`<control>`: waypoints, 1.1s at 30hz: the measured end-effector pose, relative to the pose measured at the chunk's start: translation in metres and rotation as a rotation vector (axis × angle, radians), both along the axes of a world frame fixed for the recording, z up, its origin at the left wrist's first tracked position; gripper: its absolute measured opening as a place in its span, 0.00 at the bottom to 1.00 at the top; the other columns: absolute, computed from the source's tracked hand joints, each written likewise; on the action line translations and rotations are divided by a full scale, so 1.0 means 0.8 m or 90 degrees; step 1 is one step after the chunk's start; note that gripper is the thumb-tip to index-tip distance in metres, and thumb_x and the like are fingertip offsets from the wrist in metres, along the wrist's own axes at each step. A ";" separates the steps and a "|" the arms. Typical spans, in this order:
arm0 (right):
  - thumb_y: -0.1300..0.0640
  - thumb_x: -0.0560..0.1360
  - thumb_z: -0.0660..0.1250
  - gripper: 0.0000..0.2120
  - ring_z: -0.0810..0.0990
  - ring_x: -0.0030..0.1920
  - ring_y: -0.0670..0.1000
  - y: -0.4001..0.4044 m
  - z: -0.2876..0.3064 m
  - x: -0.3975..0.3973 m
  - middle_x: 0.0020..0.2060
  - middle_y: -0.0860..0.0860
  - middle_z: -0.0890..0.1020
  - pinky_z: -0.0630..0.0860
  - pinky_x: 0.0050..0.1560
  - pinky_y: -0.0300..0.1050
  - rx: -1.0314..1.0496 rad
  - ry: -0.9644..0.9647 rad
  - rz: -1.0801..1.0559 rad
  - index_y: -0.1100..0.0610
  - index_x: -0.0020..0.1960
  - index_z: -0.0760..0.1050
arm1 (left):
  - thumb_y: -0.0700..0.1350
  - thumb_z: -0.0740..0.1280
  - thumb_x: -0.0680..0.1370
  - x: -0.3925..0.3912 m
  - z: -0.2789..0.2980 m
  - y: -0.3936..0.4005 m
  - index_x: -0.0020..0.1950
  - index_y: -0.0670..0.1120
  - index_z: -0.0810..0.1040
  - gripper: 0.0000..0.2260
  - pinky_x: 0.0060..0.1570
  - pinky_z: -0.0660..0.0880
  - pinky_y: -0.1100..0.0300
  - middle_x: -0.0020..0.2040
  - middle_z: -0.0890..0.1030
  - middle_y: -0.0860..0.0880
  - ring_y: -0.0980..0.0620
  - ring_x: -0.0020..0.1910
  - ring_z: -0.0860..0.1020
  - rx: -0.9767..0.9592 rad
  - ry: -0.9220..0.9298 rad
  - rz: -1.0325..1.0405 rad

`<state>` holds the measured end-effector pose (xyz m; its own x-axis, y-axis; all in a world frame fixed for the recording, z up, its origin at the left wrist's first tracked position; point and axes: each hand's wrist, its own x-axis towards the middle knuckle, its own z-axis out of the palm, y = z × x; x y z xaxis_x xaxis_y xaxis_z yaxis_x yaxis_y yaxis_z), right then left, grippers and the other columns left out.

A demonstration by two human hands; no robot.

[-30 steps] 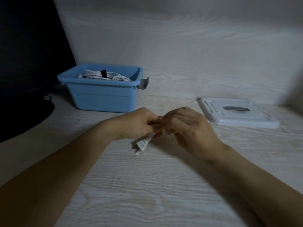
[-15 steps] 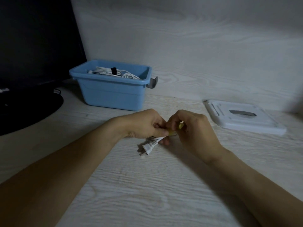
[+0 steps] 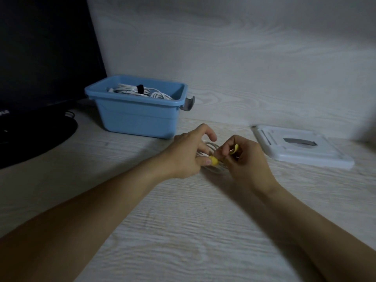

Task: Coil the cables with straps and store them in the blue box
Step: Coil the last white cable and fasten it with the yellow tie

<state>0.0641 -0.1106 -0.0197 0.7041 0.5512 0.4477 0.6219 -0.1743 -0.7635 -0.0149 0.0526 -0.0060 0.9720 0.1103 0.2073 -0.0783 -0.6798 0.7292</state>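
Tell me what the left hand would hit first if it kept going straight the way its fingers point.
Its fingers aim forward and right, so the left hand would probably first meet the right hand pinching the yellow strap over the white cable coil. Depth is hard to judge.

Dark monitor [image 3: 44, 49], white lid [image 3: 301, 148]

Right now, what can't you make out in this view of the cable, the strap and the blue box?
Head view, the only one:
- White cable coil: mostly hidden behind both hands; plug not visible.
- Yellow strap: whether it is fastened is covered by the left hand and right hand.
- Blue box: its front wall hides the bottom.
- Black monitor: cut off by the left edge.
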 end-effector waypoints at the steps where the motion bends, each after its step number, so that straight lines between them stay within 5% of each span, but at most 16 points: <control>1: 0.66 0.75 0.70 0.12 0.81 0.34 0.48 0.001 0.002 0.000 0.36 0.52 0.83 0.78 0.37 0.40 -0.003 0.025 -0.003 0.54 0.38 0.72 | 0.41 0.73 0.74 0.001 -0.002 -0.002 0.54 0.59 0.68 0.19 0.63 0.70 0.53 0.44 0.85 0.55 0.57 0.53 0.79 0.030 -0.020 0.001; 6: 0.62 0.76 0.71 0.09 0.72 0.24 0.42 0.003 0.014 -0.004 0.33 0.51 0.76 0.68 0.25 0.35 0.027 0.189 0.004 0.57 0.41 0.72 | 0.38 0.72 0.74 0.003 -0.007 -0.011 0.48 0.60 0.68 0.19 0.64 0.59 0.52 0.39 0.82 0.60 0.63 0.48 0.74 0.150 -0.107 -0.007; 10: 0.63 0.73 0.74 0.09 0.72 0.24 0.45 -0.003 0.019 -0.005 0.32 0.52 0.78 0.66 0.22 0.36 0.069 0.296 -0.004 0.60 0.47 0.74 | 0.37 0.72 0.73 0.005 -0.014 -0.012 0.48 0.65 0.69 0.23 0.61 0.62 0.55 0.45 0.78 0.58 0.49 0.55 0.70 0.201 -0.180 -0.010; 14: 0.69 0.72 0.73 0.13 0.74 0.22 0.46 -0.005 0.026 -0.003 0.34 0.55 0.82 0.65 0.20 0.35 0.079 0.375 -0.062 0.59 0.52 0.74 | 0.34 0.74 0.71 0.004 -0.020 -0.017 0.54 0.50 0.80 0.16 0.55 0.68 0.56 0.50 0.78 0.51 0.50 0.56 0.63 0.257 -0.258 -0.024; 22: 0.67 0.70 0.76 0.13 0.75 0.25 0.46 -0.004 0.017 -0.003 0.30 0.55 0.79 0.69 0.24 0.35 0.161 0.243 -0.072 0.58 0.36 0.73 | 0.31 0.74 0.69 0.004 -0.018 -0.024 0.49 0.47 0.76 0.15 0.53 0.70 0.55 0.44 0.77 0.49 0.48 0.54 0.65 0.298 -0.320 0.001; 26: 0.74 0.69 0.72 0.16 0.78 0.34 0.56 -0.002 0.010 0.000 0.35 0.58 0.83 0.78 0.33 0.48 0.207 0.147 -0.048 0.56 0.35 0.72 | 0.31 0.72 0.70 0.003 -0.013 -0.029 0.51 0.47 0.76 0.16 0.52 0.61 0.64 0.46 0.77 0.49 0.51 0.53 0.63 0.286 -0.305 0.012; 29: 0.75 0.69 0.72 0.17 0.76 0.28 0.47 0.003 0.009 0.002 0.27 0.47 0.79 0.75 0.29 0.40 0.184 0.191 -0.061 0.57 0.34 0.71 | 0.31 0.73 0.69 0.003 -0.018 -0.027 0.54 0.46 0.78 0.17 0.53 0.69 0.56 0.46 0.77 0.48 0.47 0.53 0.66 0.301 -0.311 0.012; 33: 0.74 0.71 0.72 0.15 0.74 0.24 0.45 0.004 0.014 0.003 0.26 0.50 0.77 0.71 0.25 0.36 0.152 0.265 -0.059 0.59 0.34 0.71 | 0.30 0.74 0.68 0.004 -0.024 -0.027 0.54 0.44 0.82 0.18 0.50 0.72 0.55 0.46 0.77 0.46 0.45 0.53 0.67 0.330 -0.325 0.022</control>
<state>0.0662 -0.1077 -0.0081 0.8913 0.3945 0.2237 0.2451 -0.0040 -0.9695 -0.0119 0.0314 -0.0249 0.7377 -0.0967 0.6681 -0.2958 -0.9360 0.1911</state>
